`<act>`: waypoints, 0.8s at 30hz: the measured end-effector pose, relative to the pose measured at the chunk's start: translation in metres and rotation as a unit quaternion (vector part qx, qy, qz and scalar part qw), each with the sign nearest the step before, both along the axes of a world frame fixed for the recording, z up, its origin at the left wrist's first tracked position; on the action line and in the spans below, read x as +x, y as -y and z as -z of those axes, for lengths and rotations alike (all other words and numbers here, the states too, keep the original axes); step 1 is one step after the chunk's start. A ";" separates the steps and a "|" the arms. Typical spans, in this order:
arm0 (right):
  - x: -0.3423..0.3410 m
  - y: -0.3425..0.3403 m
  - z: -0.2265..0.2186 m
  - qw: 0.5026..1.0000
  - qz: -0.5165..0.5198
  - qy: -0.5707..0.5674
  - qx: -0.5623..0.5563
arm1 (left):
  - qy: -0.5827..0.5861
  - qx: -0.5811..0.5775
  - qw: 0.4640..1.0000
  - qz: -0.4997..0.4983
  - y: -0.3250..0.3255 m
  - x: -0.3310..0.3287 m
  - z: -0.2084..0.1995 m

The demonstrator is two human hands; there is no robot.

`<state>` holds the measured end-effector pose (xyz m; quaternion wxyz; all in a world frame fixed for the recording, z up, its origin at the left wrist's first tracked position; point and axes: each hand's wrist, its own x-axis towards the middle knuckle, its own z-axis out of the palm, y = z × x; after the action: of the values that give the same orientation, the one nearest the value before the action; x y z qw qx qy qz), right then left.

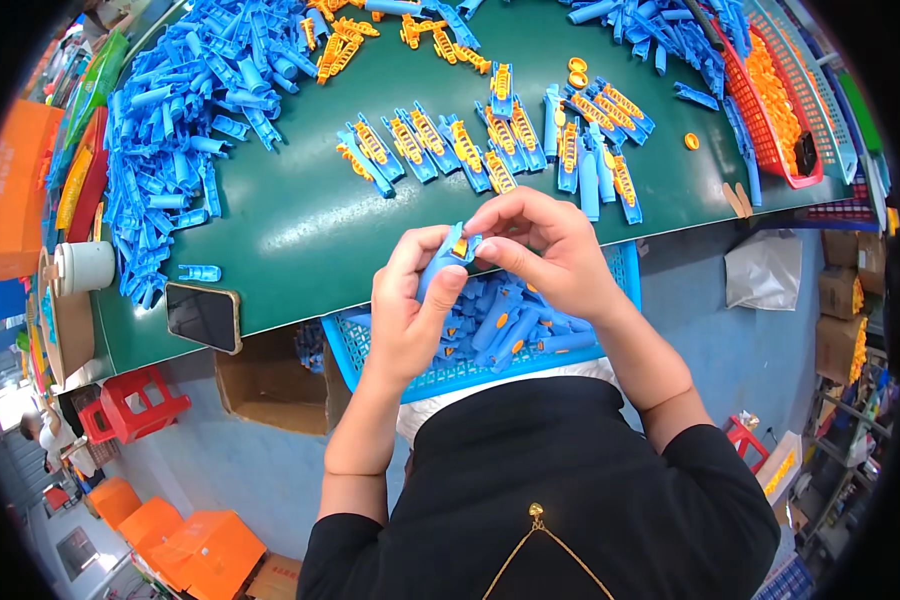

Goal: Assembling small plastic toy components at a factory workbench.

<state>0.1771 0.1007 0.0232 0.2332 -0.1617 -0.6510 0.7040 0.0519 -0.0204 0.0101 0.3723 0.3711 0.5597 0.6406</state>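
Blue plastic piece [448,258] w/ small orange insert, held above blue basket [625,268] on lap. Left hand [410,305] wraps it, thumb along its side; right hand [550,250] pinches its top end w/ fingertips. Approx. a dozen assembled blue-orange pieces [500,145] on green table [300,225]; 1 phone [203,316] at edge.

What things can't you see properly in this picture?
Head view only:
- The small blue plastic piece with an orange insert: mostly covered by the left hand and right hand.
- The blue mesh plastic basket on the lap: its middle is hidden behind both hands.
- The red mesh plastic basket of orange parts: bent and blurred near the rim.
- The black phone screen: dark, nothing readable.
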 end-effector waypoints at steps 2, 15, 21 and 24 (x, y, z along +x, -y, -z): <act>0.003 -0.002 0.003 1.000 -0.006 0.013 0.017 | 0.117 -0.043 0.990 0.061 -0.001 -0.001 -0.003; -0.005 -0.005 -0.002 0.990 -0.070 -0.051 0.108 | 0.452 -0.042 0.865 0.214 0.003 -0.008 0.005; -0.002 -0.010 -0.001 0.969 0.017 -0.029 0.246 | 0.141 -0.028 0.989 0.016 0.016 0.000 -0.001; -0.001 -0.011 0.002 0.964 -0.017 -0.021 0.264 | -0.052 0.029 0.997 -0.051 0.017 0.002 0.006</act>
<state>0.1759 0.1112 0.0216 0.2690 -0.0683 -0.8113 0.5145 0.0542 -0.0371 0.0046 0.2986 0.3852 0.5778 0.6547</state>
